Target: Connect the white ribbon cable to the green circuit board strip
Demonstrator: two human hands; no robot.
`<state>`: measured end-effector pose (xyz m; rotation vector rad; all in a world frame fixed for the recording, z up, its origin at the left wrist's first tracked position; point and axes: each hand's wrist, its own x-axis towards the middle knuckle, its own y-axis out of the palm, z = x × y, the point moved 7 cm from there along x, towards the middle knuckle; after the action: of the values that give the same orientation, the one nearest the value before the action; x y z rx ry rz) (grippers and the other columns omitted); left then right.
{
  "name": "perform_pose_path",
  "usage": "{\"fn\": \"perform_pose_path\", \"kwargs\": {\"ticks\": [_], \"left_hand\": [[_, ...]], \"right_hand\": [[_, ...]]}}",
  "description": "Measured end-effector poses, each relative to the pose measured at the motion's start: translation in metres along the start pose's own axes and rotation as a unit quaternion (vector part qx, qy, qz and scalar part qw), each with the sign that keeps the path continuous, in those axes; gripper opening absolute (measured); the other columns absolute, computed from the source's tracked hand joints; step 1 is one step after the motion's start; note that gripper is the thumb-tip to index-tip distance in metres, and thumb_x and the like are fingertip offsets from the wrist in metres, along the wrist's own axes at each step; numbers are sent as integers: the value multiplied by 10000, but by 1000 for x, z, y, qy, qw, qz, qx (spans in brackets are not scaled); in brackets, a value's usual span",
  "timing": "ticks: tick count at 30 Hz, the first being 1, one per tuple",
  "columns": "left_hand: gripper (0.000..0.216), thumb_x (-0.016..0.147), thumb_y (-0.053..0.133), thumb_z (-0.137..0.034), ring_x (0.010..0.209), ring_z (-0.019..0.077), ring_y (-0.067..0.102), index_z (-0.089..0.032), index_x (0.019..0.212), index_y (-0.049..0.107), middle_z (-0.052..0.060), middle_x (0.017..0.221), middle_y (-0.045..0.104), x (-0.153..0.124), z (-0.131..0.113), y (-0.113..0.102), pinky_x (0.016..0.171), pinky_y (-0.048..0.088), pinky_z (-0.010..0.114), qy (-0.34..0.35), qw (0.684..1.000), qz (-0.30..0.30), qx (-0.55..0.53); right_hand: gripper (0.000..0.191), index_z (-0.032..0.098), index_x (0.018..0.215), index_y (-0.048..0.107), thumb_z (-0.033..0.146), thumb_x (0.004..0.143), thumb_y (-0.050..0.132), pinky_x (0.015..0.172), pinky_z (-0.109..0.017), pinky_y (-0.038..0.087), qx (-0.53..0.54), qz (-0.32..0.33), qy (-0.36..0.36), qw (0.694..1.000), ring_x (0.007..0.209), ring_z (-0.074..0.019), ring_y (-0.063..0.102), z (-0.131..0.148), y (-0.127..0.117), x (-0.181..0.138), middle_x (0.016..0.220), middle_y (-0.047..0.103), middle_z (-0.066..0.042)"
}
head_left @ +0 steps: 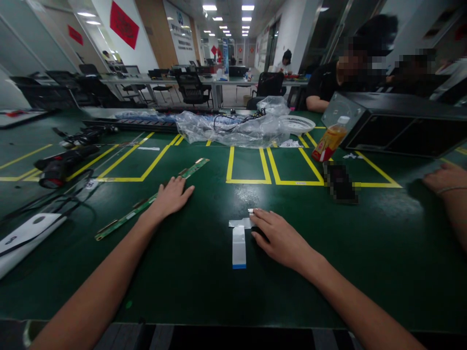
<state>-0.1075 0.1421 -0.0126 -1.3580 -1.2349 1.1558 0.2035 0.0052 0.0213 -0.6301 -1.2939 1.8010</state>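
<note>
A long, narrow green circuit board (126, 220) lies slantwise on the dark green table, left of the middle. Across its central part rests my left hand (171, 197), palm down with fingers spread, hiding that stretch of the board. A white flat ribbon cable (239, 245) with a blue end lies folded in front of me, one piece pointing towards me and another sideways. My right hand (279, 236) is at its right side, fingers stretched out and the fingertips over the cable's right end. Neither hand is gripping anything that I can see.
Yellow tape outlines (248, 182) mark the table beyond my hands. Clear plastic wrap (233, 129), a white basket (297, 124), a drink bottle (330, 140) and a black case (397, 121) stand farther back. A power drill (65, 165) lies left. Another person's hand (447, 180) rests at right.
</note>
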Motion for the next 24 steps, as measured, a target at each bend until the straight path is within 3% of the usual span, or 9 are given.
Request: {"fn": "perform_pose_path", "kwargs": {"ticks": [2, 5, 8, 14, 24], "left_hand": [[668, 1046, 207, -523, 1537, 343, 177, -112, 1541, 384, 161, 1641, 272, -17, -50, 4, 1184, 188, 652, 112, 993, 20, -28], [631, 1064, 265, -531, 1548, 296, 145, -156, 1565, 348, 136, 1645, 265, -56, -127, 8, 1219, 124, 603, 299, 952, 45, -55], [583, 1075, 320, -492, 1547, 248, 168, -189, 1574, 334, 117, 1647, 264, -89, -172, 7, 1245, 99, 539, 416, 905, 63, -67], [556, 1073, 384, -445, 1537, 204, 210, -213, 1575, 328, 86, 1633, 313, -99, -177, 2, 1260, 88, 461, 456, 884, 66, -75], [583, 1060, 419, -470, 1543, 206, 187, -234, 1582, 309, 74, 1649, 274, -97, -173, 2, 1262, 71, 465, 455, 883, 79, -87]], "right_hand": [[460, 143, 1418, 565, 311, 994, 512, 1171, -524, 367, -12, -5, -7, 1000, 1415, -302, 460, 6, -2, 0, 1522, 517, -165], [433, 156, 1383, 591, 312, 985, 523, 1144, -520, 395, -20, -11, -23, 999, 1381, -301, 498, 18, -1, -1, 1485, 558, -160], [436, 148, 1364, 606, 325, 970, 542, 1143, -538, 388, -30, -21, -24, 999, 1372, -316, 506, 28, 2, -2, 1472, 567, -175], [546, 34, 1427, 539, 358, 988, 502, 1169, -499, 383, -65, -19, 11, 998, 1404, -335, 472, 33, 13, -3, 1498, 521, -227], [534, 14, 1413, 558, 337, 997, 466, 1149, -520, 414, -102, -16, 38, 994, 1372, -351, 511, 31, 13, -4, 1476, 530, -252]]}}
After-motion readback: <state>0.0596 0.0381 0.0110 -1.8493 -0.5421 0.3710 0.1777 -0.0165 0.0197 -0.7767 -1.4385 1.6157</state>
